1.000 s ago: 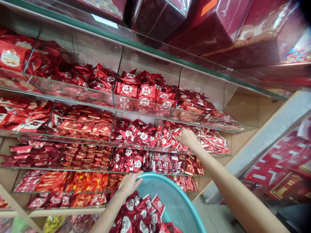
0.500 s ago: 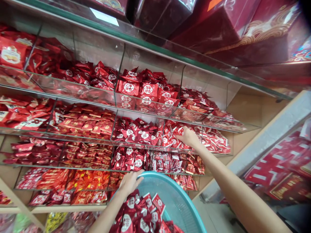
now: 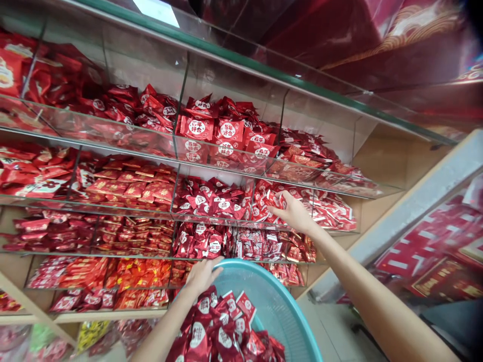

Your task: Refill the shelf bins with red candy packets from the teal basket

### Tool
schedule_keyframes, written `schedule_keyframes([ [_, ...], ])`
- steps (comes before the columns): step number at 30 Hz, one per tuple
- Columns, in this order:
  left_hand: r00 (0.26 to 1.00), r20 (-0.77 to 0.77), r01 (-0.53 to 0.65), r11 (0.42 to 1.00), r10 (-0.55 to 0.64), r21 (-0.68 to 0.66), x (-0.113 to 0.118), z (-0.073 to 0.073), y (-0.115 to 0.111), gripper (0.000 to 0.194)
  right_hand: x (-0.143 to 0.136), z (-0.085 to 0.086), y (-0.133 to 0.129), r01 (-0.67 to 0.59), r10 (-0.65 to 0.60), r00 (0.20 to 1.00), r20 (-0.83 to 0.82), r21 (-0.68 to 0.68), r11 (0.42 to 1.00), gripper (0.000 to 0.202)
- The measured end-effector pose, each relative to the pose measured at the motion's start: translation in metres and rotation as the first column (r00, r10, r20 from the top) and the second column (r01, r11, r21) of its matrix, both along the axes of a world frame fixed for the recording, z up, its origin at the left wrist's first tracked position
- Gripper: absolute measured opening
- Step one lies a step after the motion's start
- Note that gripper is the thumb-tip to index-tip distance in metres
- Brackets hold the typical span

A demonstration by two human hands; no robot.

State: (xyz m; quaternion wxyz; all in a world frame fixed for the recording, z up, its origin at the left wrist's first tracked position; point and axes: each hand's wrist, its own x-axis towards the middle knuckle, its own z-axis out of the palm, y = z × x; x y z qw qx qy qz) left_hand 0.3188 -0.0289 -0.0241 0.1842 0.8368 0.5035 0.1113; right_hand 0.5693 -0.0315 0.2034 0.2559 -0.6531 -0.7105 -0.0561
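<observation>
My left hand [image 3: 202, 275] grips the rim of a round light-blue plastic basket [image 3: 279, 294], its thumb over the edge. In the basket lies a heap of dark red wrapped packets [image 3: 224, 334] with white printed labels. My right hand [image 3: 290, 213] reaches into a shelf compartment of small red-and-white packets [image 3: 260, 203]. Its thumb and index finger close around a red packet [image 3: 278, 200]; the other fingers are partly hidden behind the hand. Left of that compartment are dark red packets [image 3: 211, 201] with round white labels.
Glass shelf fronts [image 3: 226, 161] and dividers run across the tiered rack of red packets. Large dark red boxes [image 3: 320, 45] stand overhead. A wooden side panel [image 3: 400, 211] edges the right. Bagged goods [image 3: 92, 334] sit at lower left, and floor tiles [image 3: 328, 327] show at lower right.
The view has shifted slightly, so the shelves appear higher. My right hand has moved a little left and stays at the same compartment. My left hand keeps its hold on the basket.
</observation>
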Motion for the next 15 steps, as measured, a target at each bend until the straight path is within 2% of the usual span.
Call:
schedule_keyframes([
  [3,1.0,0.003,0.014,1.0,-0.014,0.023,0.0,0.0,0.0,0.046,-0.014,0.0,-0.031,-0.124,0.123,0.989,-0.083,-0.01,0.992,0.04],
  [6,1.0,0.001,0.024,0.999,-0.024,0.034,0.001,-0.002,0.002,0.045,-0.024,-0.018,-0.062,-0.287,0.257,0.946,-0.198,-0.142,0.947,0.039],
  [8,1.0,-0.002,0.022,0.999,-0.022,0.04,0.002,-0.005,0.003,0.045,-0.023,-0.046,-0.078,-0.376,0.301,0.913,-0.274,-0.285,0.882,0.041],
  [10,1.0,-0.004,0.02,0.999,-0.02,0.042,0.002,-0.007,0.003,0.044,-0.018,-0.086,-0.091,-0.405,0.3,0.907,-0.297,-0.415,0.815,0.044],
  [13,1.0,0.001,0.023,0.999,-0.023,0.032,0.002,-0.009,0.004,0.045,-0.009,-0.149,-0.107,-0.32,0.242,0.947,-0.21,-0.588,0.743,0.041],
  [15,1.0,0.008,0.021,0.999,-0.021,0.034,0.002,-0.009,0.004,0.045,-0.006,-0.184,-0.116,-0.23,0.207,0.972,-0.112,-0.644,0.73,0.041],
])
